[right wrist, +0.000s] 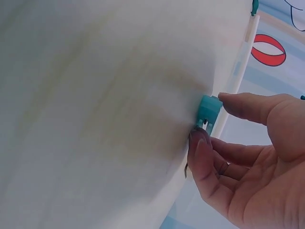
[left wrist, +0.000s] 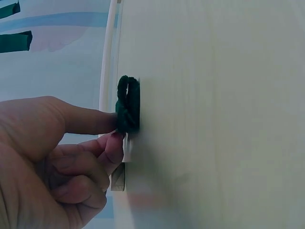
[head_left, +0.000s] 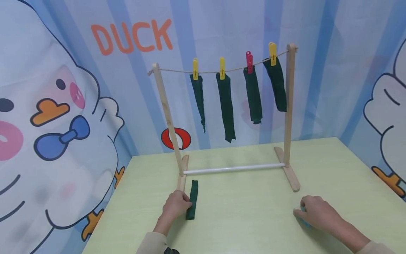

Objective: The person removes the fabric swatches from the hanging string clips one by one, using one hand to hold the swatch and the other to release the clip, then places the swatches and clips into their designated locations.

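My left hand [head_left: 175,204] pinches the edge of a folded dark green cloth strip [head_left: 194,194] on the table, beside the left foot of a small wooden clothesline stand [head_left: 288,106]. In the left wrist view the strip [left wrist: 129,105] sits between thumb and forefinger, its loose fold facing the camera. At the table's right, my right hand [head_left: 320,213] holds a small teal plastic clip [right wrist: 208,109] between thumb and fingertips, low over the tabletop. The fingers mostly hide that clip in the head view.
Several green strips hang from the stand's string, held by yellow clothespins [head_left: 222,68] and a red clothespin [head_left: 249,62]. A white rod [head_left: 234,168] joins the stand's feet near the table's [head_left: 241,211] back. A duck-printed curtain [head_left: 222,28] encloses the table.
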Tool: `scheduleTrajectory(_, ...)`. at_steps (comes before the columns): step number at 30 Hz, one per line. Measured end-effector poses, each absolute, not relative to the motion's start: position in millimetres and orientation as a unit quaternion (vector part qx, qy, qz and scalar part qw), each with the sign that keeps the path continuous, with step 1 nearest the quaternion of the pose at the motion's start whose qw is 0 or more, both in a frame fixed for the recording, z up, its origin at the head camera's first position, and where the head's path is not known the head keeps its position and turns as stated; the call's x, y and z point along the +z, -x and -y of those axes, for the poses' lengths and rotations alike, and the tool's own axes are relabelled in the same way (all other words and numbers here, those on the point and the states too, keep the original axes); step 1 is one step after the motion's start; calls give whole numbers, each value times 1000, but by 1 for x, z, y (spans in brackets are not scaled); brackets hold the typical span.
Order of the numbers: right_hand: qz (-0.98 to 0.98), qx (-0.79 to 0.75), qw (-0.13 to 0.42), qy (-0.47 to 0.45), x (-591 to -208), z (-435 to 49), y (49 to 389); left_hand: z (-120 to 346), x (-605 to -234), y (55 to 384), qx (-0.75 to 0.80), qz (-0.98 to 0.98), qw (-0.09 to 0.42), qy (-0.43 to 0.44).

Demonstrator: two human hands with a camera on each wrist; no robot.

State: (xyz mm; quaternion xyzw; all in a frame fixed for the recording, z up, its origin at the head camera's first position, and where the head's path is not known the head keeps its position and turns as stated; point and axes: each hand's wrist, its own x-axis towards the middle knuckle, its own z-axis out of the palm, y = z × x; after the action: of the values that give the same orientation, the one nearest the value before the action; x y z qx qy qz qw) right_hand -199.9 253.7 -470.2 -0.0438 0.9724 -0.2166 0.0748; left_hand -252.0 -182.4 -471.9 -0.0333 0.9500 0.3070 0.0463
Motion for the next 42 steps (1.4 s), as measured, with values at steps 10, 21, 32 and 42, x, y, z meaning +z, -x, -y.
scheduleTrajectory(10, -976, -199, 70, 54, -468, -258, 200, 182, -468, 250, 315, -948, 37, 34)
scheduleTrajectory(21, -975, -210, 47, 58, -451, -262, 201, 184, -459, 255, 310, -949, 17, 52)
scheduleTrajectory(32, -962, -257, -1, 92, -410, -250, 217, 176, -429, 265, 315, -948, -30, 30)
scheduleTrajectory(42, -939, -306, -81, 137, -371, -220, 235, 176, -412, 281, 385, -919, -88, -4)
